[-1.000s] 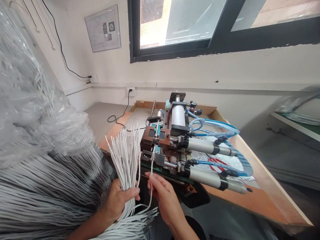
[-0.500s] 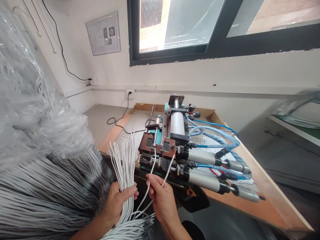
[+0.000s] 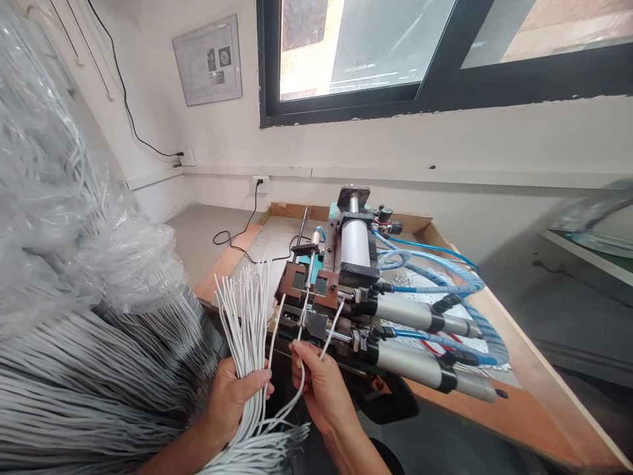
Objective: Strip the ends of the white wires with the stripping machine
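Note:
My left hand (image 3: 240, 396) is wrapped round a bundle of white cables (image 3: 250, 330), their ends fanned upward. One cable (image 3: 277, 330) stands apart at the bundle's right side, leaning toward the machine. My right hand (image 3: 319, 382) pinches a white cable (image 3: 302, 323) between thumb and fingers; its tip is at the jaws of the pneumatic machine (image 3: 321, 290). Another white cable (image 3: 333, 330) passes by the right hand's fingers, with its tip near the brown block's right end.
Many grey cables (image 3: 89, 389) partly under clear plastic (image 3: 123, 257) fill the left side. Silver cylinders (image 3: 410, 363) and blue hoses (image 3: 445, 284) extend right of the machine. A wooden-edged tray (image 3: 554, 382) surrounds it. Cut bits lie behind the hoses.
The machine's cylinder rods and front jaws have shifted, with the jaws now further apart. One cable now stands separate from the left-hand bundle. The camera view has moved slightly.

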The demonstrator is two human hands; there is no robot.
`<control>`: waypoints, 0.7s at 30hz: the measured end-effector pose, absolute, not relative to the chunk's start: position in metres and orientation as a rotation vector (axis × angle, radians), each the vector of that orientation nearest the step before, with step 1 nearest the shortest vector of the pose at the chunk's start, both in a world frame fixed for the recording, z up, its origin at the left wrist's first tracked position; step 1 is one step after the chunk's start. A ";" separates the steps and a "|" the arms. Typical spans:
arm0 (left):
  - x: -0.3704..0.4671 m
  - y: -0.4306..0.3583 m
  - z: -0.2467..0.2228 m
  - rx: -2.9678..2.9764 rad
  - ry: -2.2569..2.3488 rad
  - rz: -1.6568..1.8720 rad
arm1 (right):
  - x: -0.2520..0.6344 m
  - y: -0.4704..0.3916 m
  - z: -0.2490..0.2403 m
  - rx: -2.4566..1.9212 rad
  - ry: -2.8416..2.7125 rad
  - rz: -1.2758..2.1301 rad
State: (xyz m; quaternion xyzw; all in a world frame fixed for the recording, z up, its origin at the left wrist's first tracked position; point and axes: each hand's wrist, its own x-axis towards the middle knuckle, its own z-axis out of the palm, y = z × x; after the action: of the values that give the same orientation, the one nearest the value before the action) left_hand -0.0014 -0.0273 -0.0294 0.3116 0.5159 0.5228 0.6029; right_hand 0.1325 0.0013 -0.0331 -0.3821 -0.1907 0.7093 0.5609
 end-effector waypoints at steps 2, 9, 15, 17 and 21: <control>0.000 -0.028 -0.029 0.747 1.200 1.205 | 0.130 -0.001 -0.032 -0.875 -0.492 1.736; 0.003 -0.025 -0.027 0.891 1.169 1.204 | 0.121 -0.012 -0.035 -0.952 -0.666 1.466; 0.005 -0.021 -0.020 0.788 1.233 1.233 | 0.120 -0.009 -0.042 -0.964 -0.408 1.370; 0.005 -0.019 -0.019 0.784 1.251 1.240 | 0.120 -0.006 -0.042 -0.958 -0.367 1.377; 0.006 -0.016 -0.018 0.800 1.261 1.238 | 0.121 0.001 -0.037 -0.935 -0.245 1.445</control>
State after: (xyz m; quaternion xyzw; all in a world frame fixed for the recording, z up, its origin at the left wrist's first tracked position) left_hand 0.0063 -0.0161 -0.0178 0.3403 0.5362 0.5264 0.5654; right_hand 0.1213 0.0010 -0.0371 -0.4108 -0.1077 0.6348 0.6455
